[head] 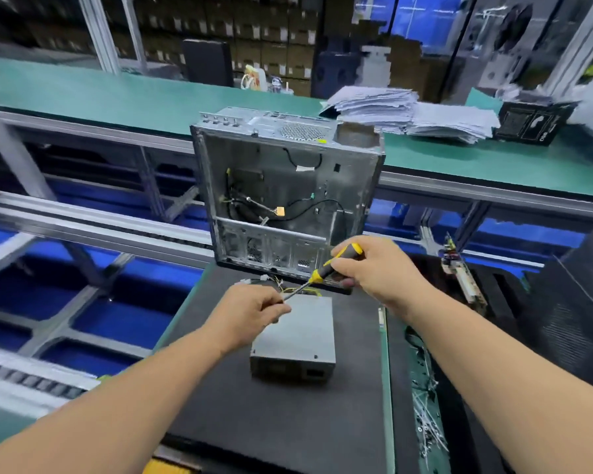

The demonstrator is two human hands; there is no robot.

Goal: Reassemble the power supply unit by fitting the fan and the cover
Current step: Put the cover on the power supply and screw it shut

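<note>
The grey metal power supply unit (298, 340) lies on a black mat (274, 422) with its cover on top and yellow wires (281, 287) trailing from its far end. My right hand (377, 271) grips the yellow-and-black handle of a screwdriver (326, 270) above the unit's far edge. My left hand (250, 316) pinches the tip end of the screwdriver's shaft over the unit's far left corner. Whether a screw sits at the tip is hidden by my fingers. No fan is visible.
An open, empty computer case (285, 193) stands upright just beyond the unit. A stack of papers (408, 111) and a black box (531, 123) lie on the green bench behind. Loose screws and cable ties (425, 419) sit in a tray at the right, by a circuit board (459, 271).
</note>
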